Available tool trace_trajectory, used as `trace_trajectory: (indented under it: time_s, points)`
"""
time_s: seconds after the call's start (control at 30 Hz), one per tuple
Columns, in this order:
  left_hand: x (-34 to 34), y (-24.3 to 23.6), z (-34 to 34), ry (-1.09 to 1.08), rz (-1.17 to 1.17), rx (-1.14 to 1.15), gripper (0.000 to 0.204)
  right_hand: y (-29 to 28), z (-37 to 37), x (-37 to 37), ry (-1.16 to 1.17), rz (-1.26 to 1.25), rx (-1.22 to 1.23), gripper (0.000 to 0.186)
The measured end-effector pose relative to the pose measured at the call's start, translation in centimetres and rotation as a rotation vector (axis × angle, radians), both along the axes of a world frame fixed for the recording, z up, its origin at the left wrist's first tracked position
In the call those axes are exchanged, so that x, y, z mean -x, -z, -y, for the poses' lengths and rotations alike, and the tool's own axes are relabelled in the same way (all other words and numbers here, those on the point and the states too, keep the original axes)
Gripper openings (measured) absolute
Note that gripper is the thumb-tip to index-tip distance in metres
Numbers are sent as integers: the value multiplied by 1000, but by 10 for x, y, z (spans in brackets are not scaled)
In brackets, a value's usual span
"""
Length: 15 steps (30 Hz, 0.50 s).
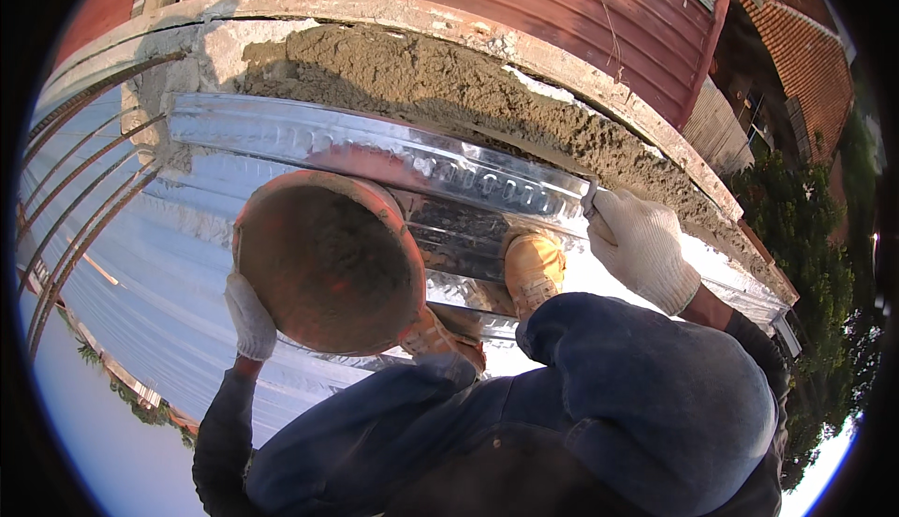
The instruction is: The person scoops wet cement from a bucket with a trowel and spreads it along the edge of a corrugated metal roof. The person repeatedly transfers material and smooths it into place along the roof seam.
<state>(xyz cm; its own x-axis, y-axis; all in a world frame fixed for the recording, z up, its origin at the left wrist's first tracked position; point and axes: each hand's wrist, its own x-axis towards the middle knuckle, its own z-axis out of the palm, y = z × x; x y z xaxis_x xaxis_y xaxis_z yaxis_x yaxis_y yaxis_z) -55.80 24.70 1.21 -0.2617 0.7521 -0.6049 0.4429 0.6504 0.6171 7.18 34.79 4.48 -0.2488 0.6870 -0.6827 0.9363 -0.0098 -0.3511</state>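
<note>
My left hand (250, 318), in a pale knitted glove, grips the left side of an orange bucket (409, 236). Grey-brown wet mortar (328, 259) covers the inside of the bucket, which is tipped toward me. In a matching glove, my right hand (641, 247) is closed round the handle of a trowel (589, 197). Its thin blade appears to lie along the lower edge of a rough mortar band (440, 81), seen nearly edge-on. That band runs along the foot of a low wall, smeared on unevenly.
Shiny metal roof sheeting (178, 227) lies under my tan boots (536, 266). Rusty rebar rods (89, 175) stick out at the left. Beyond the concrete ledge (449, 16) is red corrugated sheeting (524, 21). Trees (796, 236) and a tiled roof (805, 58) stand at the right.
</note>
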Motion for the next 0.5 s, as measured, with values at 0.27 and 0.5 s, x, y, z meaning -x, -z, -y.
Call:
trace_trajectory:
  time_s: [0.27, 0.5]
  points:
    - [-65, -32, -46, 148, 50, -93, 66, 40, 5, -18, 20, -30, -389, 17]
    - [-113, -39, -27, -488, 164, -130, 61, 10, 49, -15, -26, 13, -256, 17]
